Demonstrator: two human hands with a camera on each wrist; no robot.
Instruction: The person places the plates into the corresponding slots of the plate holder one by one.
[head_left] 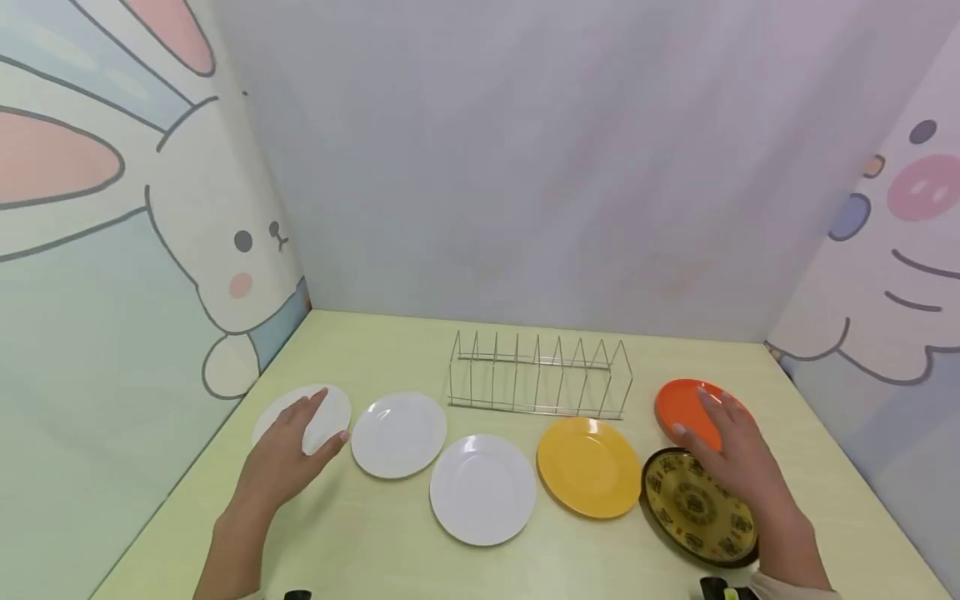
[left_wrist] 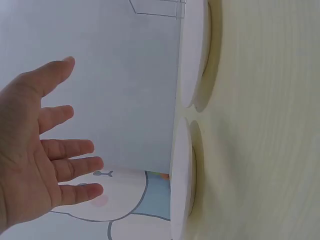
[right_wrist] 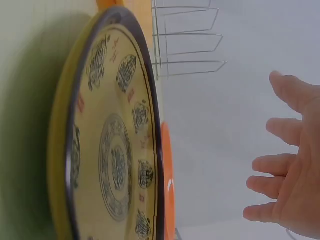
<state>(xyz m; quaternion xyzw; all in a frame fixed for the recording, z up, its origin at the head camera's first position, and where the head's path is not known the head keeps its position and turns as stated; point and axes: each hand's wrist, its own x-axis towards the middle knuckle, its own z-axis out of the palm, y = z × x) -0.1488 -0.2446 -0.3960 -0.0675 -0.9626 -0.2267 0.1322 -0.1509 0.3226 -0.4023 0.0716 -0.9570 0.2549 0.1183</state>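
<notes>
Your right hand (head_left: 735,462) hangs above the bench (head_left: 360,542) at about 2 o'clock, fingers loosely spread, thumb apart, holding nothing; under and beside it lie the red plate (head_left: 681,408), between 1 and 2, and the dark-rimmed patterned plate (head_left: 693,504), at 2. Your left hand (head_left: 279,458) is just as relaxed and bare, over the left white plate (head_left: 327,419) at 10 o'clock. Between them sit the middle white plate (head_left: 399,435) at 11, the front white plate (head_left: 483,490) at 12 and the yellow plate (head_left: 588,467) at 1, with the wire rack (head_left: 536,362) beyond, just past 12.

To lift a plate well, set your thumb on the rim and slide your fingertips beneath: in the left wrist view the white rims overhang a narrower base, so there should be room. Approach the patterned plate from its own 4 o'clock edge, since the red and yellow plates crowd its 12 and 10; you cannot tell whether those rims touch
</notes>
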